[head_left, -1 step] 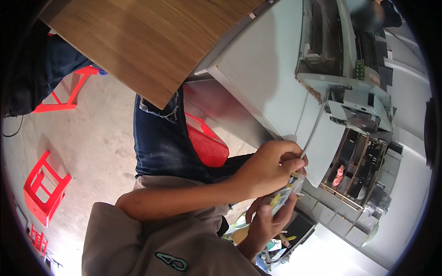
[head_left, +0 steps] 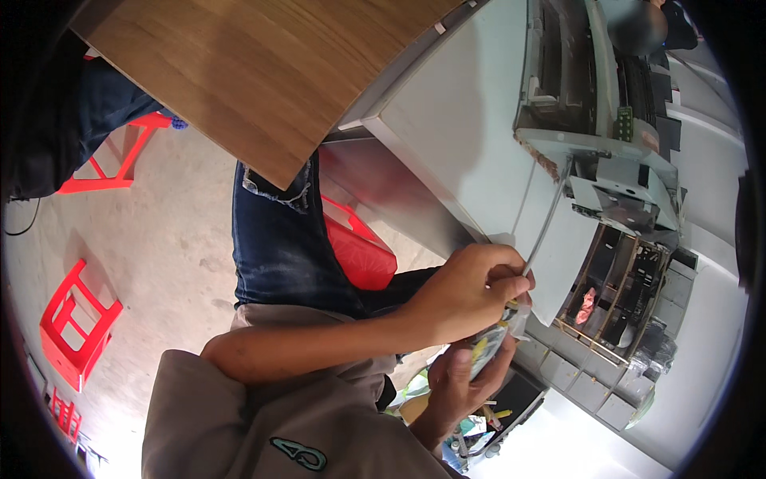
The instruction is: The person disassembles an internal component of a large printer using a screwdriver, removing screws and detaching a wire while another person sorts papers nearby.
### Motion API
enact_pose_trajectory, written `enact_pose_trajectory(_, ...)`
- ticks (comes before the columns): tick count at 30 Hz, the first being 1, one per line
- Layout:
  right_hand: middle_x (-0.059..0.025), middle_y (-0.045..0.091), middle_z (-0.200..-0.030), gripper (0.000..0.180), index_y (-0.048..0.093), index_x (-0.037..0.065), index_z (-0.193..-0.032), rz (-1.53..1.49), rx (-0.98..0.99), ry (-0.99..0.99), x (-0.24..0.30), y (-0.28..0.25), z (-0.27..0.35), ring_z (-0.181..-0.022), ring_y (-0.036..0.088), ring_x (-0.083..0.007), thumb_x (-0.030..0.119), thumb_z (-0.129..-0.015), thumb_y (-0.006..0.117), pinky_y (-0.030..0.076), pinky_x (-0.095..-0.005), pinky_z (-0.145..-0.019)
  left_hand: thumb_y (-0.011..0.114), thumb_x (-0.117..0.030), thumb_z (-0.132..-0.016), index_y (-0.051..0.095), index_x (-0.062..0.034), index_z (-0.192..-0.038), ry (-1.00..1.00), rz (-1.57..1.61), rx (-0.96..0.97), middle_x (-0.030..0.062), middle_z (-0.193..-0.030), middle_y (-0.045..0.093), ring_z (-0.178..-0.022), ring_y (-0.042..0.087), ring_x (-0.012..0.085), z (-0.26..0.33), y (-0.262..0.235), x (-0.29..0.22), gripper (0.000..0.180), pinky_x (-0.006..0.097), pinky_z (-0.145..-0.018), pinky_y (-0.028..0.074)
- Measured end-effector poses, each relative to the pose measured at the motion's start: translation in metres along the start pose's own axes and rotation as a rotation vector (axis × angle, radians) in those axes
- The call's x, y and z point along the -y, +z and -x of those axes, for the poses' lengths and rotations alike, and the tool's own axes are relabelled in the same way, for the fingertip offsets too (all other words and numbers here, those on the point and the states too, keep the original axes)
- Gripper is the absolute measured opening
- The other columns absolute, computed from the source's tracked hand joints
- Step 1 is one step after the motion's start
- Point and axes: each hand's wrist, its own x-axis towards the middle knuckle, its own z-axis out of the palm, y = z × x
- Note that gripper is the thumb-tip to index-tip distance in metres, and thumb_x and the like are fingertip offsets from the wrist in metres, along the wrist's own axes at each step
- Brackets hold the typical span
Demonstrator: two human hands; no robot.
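Note:
My left hand (head_left: 463, 291) reaches across from the left, closed, with thumb and fingertips pinching the lower end of a thin, straight grey rod or cable (head_left: 548, 215). That rod runs up to an opened white machine (head_left: 618, 172), its dark inner parts exposed. Just below, my right hand (head_left: 459, 387) curls round a clear plastic packet (head_left: 488, 353) with yellow and dark pieces showing through. The packet's upper end lies right beneath my left fingers, which partly cover it. I cannot tell whether the rod enters the packet.
A white cabinet top (head_left: 447, 112) adjoins a brown wooden tabletop (head_left: 263, 72). Red plastic stools (head_left: 363, 255) stand below and at left (head_left: 76, 327). Another person's leg (head_left: 112, 104) is at upper left. Machine parts (head_left: 614, 295) lie at right, and small items fill a dark box (head_left: 515, 395).
My right hand's fingers and thumb have shifted slightly on the packet. My left hand and the rod are nearly unmoved.

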Motion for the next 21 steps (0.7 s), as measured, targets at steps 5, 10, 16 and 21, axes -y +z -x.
enact_pose_trajectory(5, -0.0134, 0.052, -0.08, 0.06, 0.034, -0.002, -0.144, -1.836, 0.334, 0.49, 0.009, 0.002, 0.001, -0.046, 0.042, -0.0089, 0.035, -0.101, 0.055, 0.03, -0.0201, -0.035, 0.055, -0.008, -0.099, 0.062, 0.0105, -0.101, -0.111, 0.151, 0.036, 0.0161, -0.096, 0.069, -0.094, 0.071, 0.0197, 0.003, 0.001, -0.013, 0.02, 0.031, -0.078, 0.053)
enact_pose_trajectory(10, -0.0099, 0.053, -0.084, 0.053, 0.041, 0.001, -0.137, -0.36, 0.0, 0.234, 0.015, 0.004, 0.006, -0.046, 0.039, -0.0071, 0.039, -0.102, 0.052, 0.025, -0.0193, -0.035, 0.056, -0.009, -0.099, 0.062, 0.011, -0.103, 0.02, -0.003, -0.003, 0.0166, -0.098, 0.07, -0.097, 0.071, 0.0199, 0.002, -0.003, -0.004, 0.021, 0.032, -0.08, 0.053)
enact_pose_trajectory(16, -0.0055, 0.051, -0.08, 0.057, 0.037, 0.005, -0.142, -0.521, 0.075, 0.273, 0.007, -0.014, 0.005, -0.044, 0.032, -0.005, 0.046, -0.104, 0.044, 0.025, -0.0185, -0.034, 0.054, -0.009, -0.101, 0.06, 0.0074, -0.112, -0.022, 0.118, 0.036, 0.0147, -0.103, 0.07, -0.104, 0.068, 0.0174, 0.001, -0.001, -0.006, 0.02, 0.027, -0.084, 0.055)
enact_pose_trajectory(21, -0.0069, 0.047, -0.076, 0.066, 0.029, 0.005, -0.149, -1.395, 0.361, 0.495, 0.011, -0.016, -0.003, -0.044, 0.033, -0.0056, 0.053, -0.105, 0.036, 0.029, -0.0183, -0.033, 0.052, -0.013, -0.103, 0.06, 0.0057, -0.115, -0.024, 0.113, 0.097, 0.0135, -0.104, 0.07, -0.108, 0.067, 0.0194, 0.001, -0.003, -0.012, 0.024, 0.028, -0.083, 0.054)
